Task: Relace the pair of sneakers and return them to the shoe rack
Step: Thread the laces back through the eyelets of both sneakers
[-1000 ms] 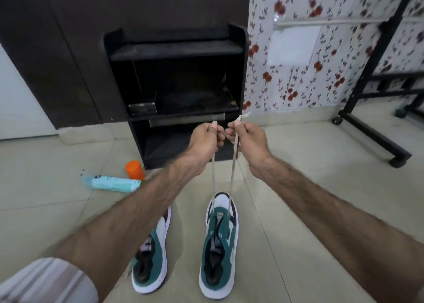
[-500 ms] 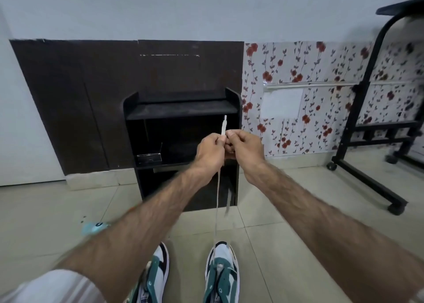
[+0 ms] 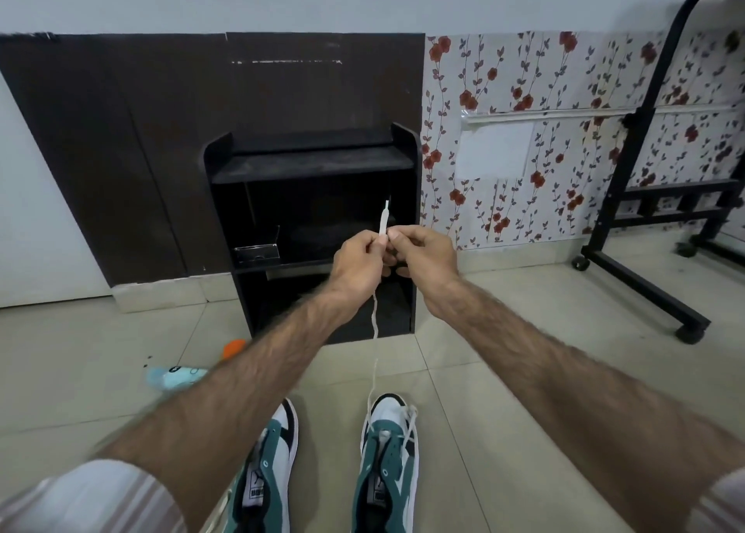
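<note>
Nearest us on the floor (image 3: 463, 403), the right sneaker (image 3: 389, 468) has lace through only its front eyelets and the left sneaker (image 3: 268, 476) looks unlaced. Our left hand (image 3: 356, 264) and right hand (image 3: 423, 256) pinch the white lace (image 3: 383, 220) ends together above; beyond, the shoe rack (image 3: 310, 161) holds no shoes, so we judge most lacing remains.

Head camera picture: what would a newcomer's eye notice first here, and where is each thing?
First, the left hand and right hand meeting in the middle, pinching a white shoelace whose tip stands up above them. The lace hangs down to the right sneaker on the floor tiles; the left sneaker lies beside it. Behind the hands stands the black shoe rack.
</note>
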